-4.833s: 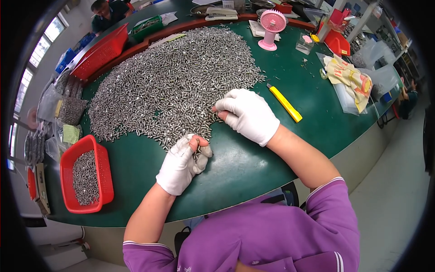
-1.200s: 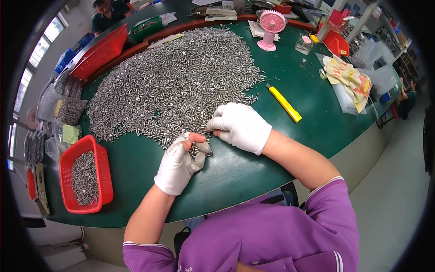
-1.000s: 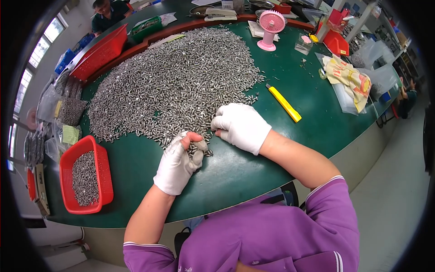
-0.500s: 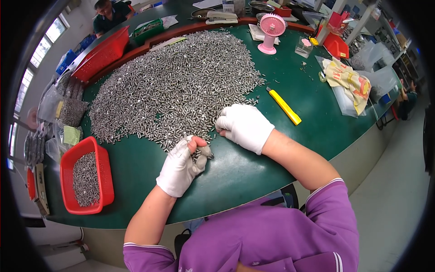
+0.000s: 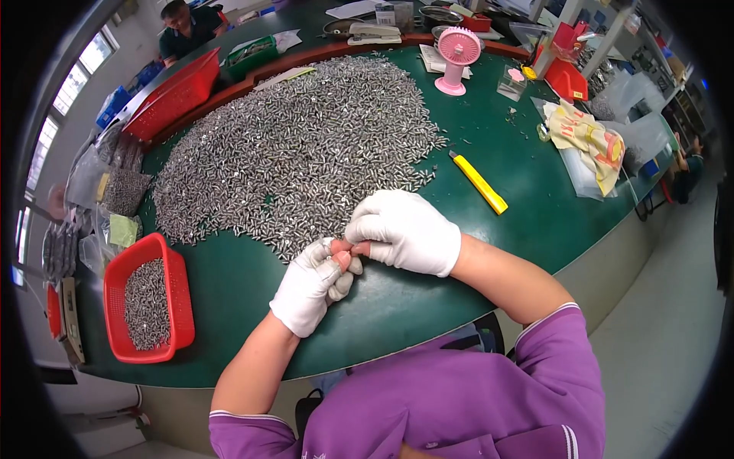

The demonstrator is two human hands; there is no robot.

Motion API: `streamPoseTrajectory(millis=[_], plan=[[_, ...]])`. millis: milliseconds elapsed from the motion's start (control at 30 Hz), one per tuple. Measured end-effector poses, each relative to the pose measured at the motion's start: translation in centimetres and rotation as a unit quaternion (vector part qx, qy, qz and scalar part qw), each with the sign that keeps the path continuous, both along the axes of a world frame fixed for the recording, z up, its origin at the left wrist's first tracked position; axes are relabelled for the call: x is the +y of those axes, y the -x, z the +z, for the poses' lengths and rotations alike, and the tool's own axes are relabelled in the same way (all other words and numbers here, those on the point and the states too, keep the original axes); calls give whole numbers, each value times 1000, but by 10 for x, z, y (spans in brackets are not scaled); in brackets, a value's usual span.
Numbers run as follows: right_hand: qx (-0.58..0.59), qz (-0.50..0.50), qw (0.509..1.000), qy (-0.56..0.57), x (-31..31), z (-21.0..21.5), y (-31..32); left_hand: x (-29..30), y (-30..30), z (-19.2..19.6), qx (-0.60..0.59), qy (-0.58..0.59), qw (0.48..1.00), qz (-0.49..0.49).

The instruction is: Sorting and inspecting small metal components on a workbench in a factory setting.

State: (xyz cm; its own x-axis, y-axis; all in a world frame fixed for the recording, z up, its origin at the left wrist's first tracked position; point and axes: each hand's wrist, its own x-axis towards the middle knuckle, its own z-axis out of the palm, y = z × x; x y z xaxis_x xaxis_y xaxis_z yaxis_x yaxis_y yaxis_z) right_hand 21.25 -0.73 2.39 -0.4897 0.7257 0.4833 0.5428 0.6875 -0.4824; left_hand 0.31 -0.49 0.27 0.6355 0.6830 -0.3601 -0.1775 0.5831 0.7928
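Note:
A broad heap of small silvery metal pins (image 5: 298,138) covers much of the green table. At its near edge my two hands meet, both in white gloves with some fingertips bare. My left hand (image 5: 310,287) is closed, palm turned inward, its thumb and forefinger pinched together; the pins seen in it a moment before are now hidden by the fingers. My right hand (image 5: 405,233) comes over from the right, fingers bent, its bare thumb touching the left fingertips. Whatever sits in that pinch is too small to make out.
A red plastic basket (image 5: 183,298) holding pins stands at the left. A yellow utility knife (image 5: 479,182) lies right of the heap. Farther back are a pink fan (image 5: 456,61), a clear box (image 5: 511,83) and a printed cloth (image 5: 585,138). Across the table sits another person (image 5: 187,34).
My right hand has left the edge of the heap and moved left and nearer to me, up against my left fingertips. My left fingers have closed over the pins.

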Motion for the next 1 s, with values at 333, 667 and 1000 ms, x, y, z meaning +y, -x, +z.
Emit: streamPoseTrajectory(millis=[333, 667, 1000], plan=[[-73, -101, 991, 57, 17, -11, -22, 4, 4, 1, -69, -7, 997, 30], [-176, -41, 983, 10, 14, -11, -8, 5, 3, 0, -56, 11, 997, 47], [-227, -106, 967, 46, 15, -11, -7, 4, 2, 0, -42, 2, 998, 52]])
